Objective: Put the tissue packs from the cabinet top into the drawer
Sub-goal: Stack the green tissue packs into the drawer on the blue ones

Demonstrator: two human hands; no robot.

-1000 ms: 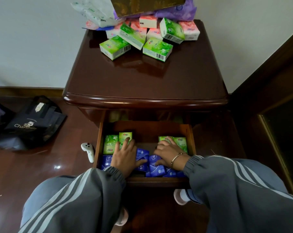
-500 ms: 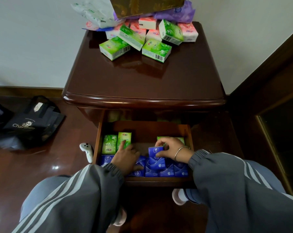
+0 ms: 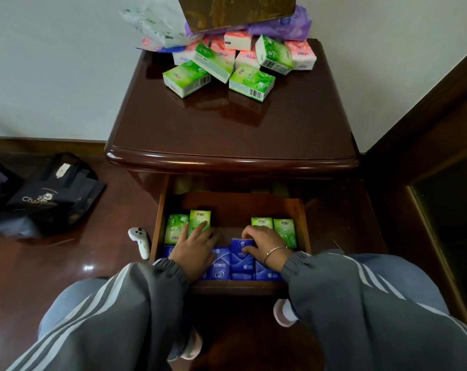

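Observation:
The drawer (image 3: pixel 302 223) of the dark wooden cabinet (image 3: pixel 232 135) stands pulled out below me. Inside it, green tissue packs (image 3: pixel 176 226) stand at the left and right (image 3: pixel 284 231), and blue packs (image 3: pixel 220 266) fill the front row. My left hand (image 3: pixel 193 249) lies flat, fingers spread, on the left green and blue packs. My right hand (image 3: pixel 264 246) grips one blue pack (image 3: pixel 241 257) that stands upright above its row. On the cabinet top, a heap of green (image 3: pixel 251 80) and pink packs (image 3: pixel 300 53) lies at the back.
A brown patterned box (image 3: pixel 237 12) and plastic bags (image 3: pixel 157 25) rest behind the heap. A black bag (image 3: pixel 55 194) and a white controller (image 3: pixel 141 241) lie on the glossy floor at the left. Dark wooden furniture (image 3: pixel 438 183) stands to the right. My knees are close to the drawer front.
My right hand has taken hold of a blue pack and stood it upright in the front row. My left hand has slid forward onto the green packs.

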